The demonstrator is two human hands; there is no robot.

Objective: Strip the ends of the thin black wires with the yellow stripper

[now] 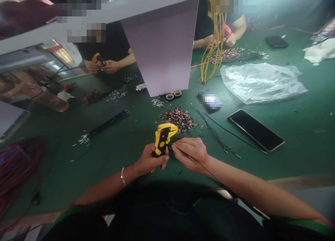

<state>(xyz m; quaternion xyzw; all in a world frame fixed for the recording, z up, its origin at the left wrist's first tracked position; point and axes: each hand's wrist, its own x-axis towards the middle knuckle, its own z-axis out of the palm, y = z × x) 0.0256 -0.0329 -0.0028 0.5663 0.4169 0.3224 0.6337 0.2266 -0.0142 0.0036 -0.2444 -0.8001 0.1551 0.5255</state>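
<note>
My left hand is wrapped round a yellow and black wire stripper, its jaws pointing away from me. Close beside it, my right hand pinches a thin black wire, which trails back along my right forearm. The wire's front end is near the tool; whether it sits in the jaws I cannot make out. Just beyond the tool lies a heap of short copper and black wire scraps. To its right several loose black wires rest on the green table.
A bundle of black wires lies left. On the right are a phone and a clear plastic bag. A pale panel stands ahead, with tape rolls at its foot. Red cable coils sit far left. Co-workers' hands work opposite.
</note>
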